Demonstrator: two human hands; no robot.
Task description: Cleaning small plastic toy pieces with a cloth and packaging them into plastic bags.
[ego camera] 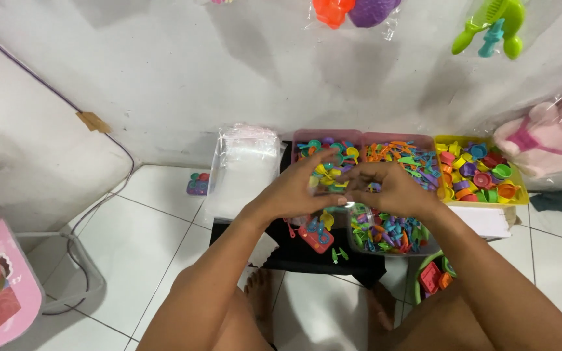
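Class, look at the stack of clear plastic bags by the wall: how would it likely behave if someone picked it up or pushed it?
The stack of clear plastic bags looks thin and glossy, so probably floppy, light and slippery; pushed, the top bags would likely slide.

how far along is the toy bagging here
Done: one filled packet of small toys lies on the floor by the wall. In hand: the left hand and right hand meet over the trays, holding something I cannot make out. Left: the stack of clear bags looks thick, and the yellow tray and pink trays look well stocked.
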